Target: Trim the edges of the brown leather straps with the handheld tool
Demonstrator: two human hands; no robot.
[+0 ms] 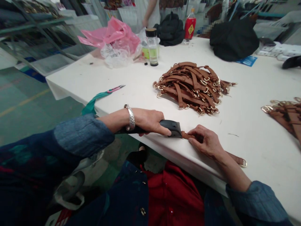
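My left hand point(149, 120), with a silver bracelet watch at the wrist, is wrapped round a black handheld tool point(174, 128) shaped like a hair clipper. The tool's blunt front meets one end of a brown strap point(236, 159) at the table's near edge. Thumb and fingers of my right hand point(207, 141) pinch the strap close to that end. The strap runs on under the right hand and wrist, and a gold metal ring shows at its other end. Beyond both hands lies a pile of similar brown straps point(188, 83) with gold rings.
More straps point(289, 114) lie at the right. Thread snips point(116, 89) with a green cloth strip point(94, 102) rest at the left edge. Farther back are a pink bag point(117, 34), a glass bottle point(153, 50), a red bottle point(190, 26) and black cloth point(232, 39). A person point(147, 14) stands behind.
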